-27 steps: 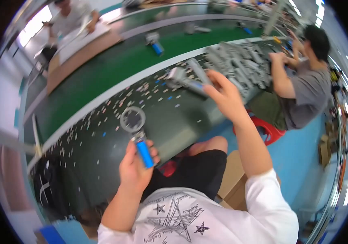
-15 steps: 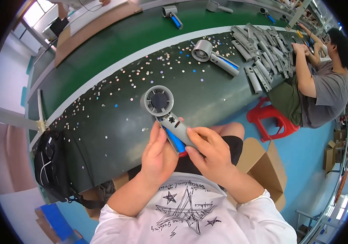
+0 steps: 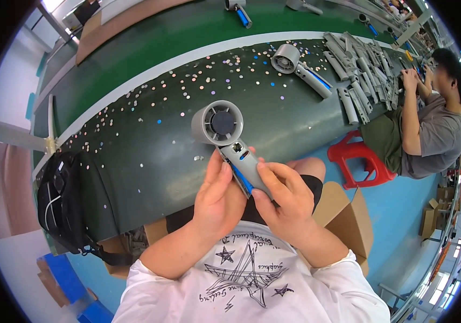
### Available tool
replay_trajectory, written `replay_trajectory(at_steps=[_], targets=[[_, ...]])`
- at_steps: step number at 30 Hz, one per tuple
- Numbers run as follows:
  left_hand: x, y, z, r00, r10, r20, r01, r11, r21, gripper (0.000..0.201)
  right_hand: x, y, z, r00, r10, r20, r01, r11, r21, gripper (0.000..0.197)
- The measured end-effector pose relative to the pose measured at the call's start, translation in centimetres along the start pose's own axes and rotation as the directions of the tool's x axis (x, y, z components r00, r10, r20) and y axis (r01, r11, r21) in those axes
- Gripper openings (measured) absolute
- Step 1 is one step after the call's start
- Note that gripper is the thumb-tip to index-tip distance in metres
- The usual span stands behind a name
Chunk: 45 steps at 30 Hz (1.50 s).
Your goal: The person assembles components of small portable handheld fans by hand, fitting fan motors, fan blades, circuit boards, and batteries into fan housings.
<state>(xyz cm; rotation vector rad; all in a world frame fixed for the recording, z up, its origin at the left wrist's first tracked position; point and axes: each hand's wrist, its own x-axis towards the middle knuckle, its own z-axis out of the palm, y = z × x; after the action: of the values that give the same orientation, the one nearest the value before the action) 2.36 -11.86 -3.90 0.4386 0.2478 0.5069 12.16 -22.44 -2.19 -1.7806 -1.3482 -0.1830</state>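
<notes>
Above my lap I hold a grey handheld fan [image 3: 203, 123]; its round head with a dark hub points away from me. The handle's grey cover [image 3: 252, 169] has small cut-outs near the head. Along its left side the handle gapes, showing a blue strip, perhaps a battery [image 3: 245, 184]. My left hand [image 3: 217, 199] cups the handle's left side, its fingers pointing up toward the head. My right hand [image 3: 290, 199] grips the cover's lower right part between thumb and fingers. What lies under the cover is mostly hidden.
Small round discs [image 3: 182, 97] lie scattered over the dark table [image 3: 149, 177]. Another open fan [image 3: 286, 59] rests beside a heap of grey handle shells [image 3: 365, 64]. A black bag [image 3: 61, 199] sits left, an open carton [image 3: 349, 226] right. A co-worker [image 3: 435, 129] works near a red stool [image 3: 357, 159].
The fan, held in both hands, has turned slightly, and the gap showing the blue strip looks narrower. The whole view has shifted a little.
</notes>
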Motion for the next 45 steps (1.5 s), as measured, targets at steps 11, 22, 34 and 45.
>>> replay_trajectory(at_steps=[11, 22, 34, 45], targets=[[0.0, -0.5, 0.4, 0.999, -0.014, -0.029, 0.014, 1.0, 0.004, 0.042, 0.0, 0.0, -0.5, 0.999, -0.03, -0.024, 0.029, 0.998, -0.051, 0.043], [-0.2, -0.4, 0.2, 1.0, -0.015, -0.018, 0.015, 1.0, -0.006, 0.04, -0.1, 0.0, -0.7, 0.999, -0.025, -0.023, 0.025, 1.0, 0.005, 0.043], [-0.4, -0.7, 0.4, 0.999, -0.015, 0.03, 0.015, 1.0, -0.008, 0.042, -0.2, -0.4, -0.4, 1.0, -0.001, 0.025, 0.004, 0.992, -0.123, 0.04], [-0.4, -0.7, 0.3, 1.0, 0.023, 0.01, -0.024, 0.998, 0.065, 0.046, -1.1, -0.2, -0.5, 0.967, 0.188, 0.173, -0.211, 0.969, 0.131, 0.046]])
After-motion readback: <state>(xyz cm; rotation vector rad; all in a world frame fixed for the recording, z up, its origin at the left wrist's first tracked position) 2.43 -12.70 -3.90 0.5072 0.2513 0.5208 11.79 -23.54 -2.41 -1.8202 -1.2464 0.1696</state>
